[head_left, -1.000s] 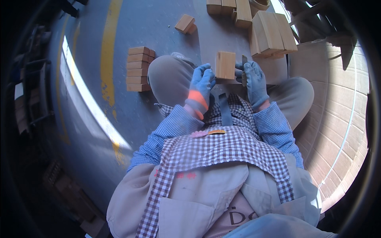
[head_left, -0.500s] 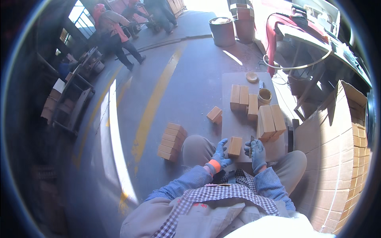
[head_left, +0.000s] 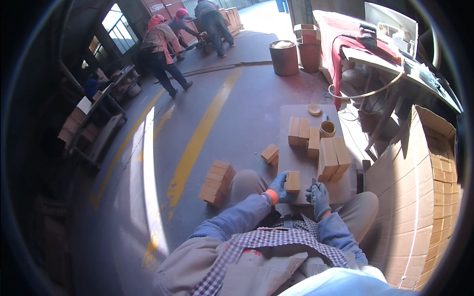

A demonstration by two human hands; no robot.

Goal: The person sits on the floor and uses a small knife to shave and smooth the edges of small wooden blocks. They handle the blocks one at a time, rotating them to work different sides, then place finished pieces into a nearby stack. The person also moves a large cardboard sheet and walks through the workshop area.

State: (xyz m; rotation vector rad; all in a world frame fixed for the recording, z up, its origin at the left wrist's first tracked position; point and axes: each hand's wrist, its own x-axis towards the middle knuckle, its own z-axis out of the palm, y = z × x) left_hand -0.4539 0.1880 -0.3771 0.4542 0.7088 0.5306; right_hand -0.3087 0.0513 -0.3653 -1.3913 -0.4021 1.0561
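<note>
At the near edge of a low board-topped table point(head_left: 291, 163), my gloved left hand point(head_left: 279, 189), with an orange cuff at the wrist, is closed on the left side of a tan wooden block point(head_left: 293, 181). My gloved right hand point(head_left: 319, 196), just right of that block, grips a thin flat-bladed tool point(head_left: 313, 182); its exact kind is too small to tell. Farther up the table stand more tan blocks point(head_left: 298, 132) and a taller cluster of blocks point(head_left: 334, 157). An open round jar point(head_left: 327, 129) sits behind them, near a round lid point(head_left: 314, 109).
On the floor left of my knee is a stack of blocks point(head_left: 217, 183); a smaller piece point(head_left: 270, 154) lies by the table. A large open carton point(head_left: 402, 197) filled with blocks stands right. Beyond are buckets point(head_left: 284, 59), a cluttered workbench point(head_left: 377, 54) and several people point(head_left: 163, 49).
My left hand has moved right, from open beside the block to closed against it. My right hand keeps the tool at nearly the same place. The whole view has tilted slightly upward.
</note>
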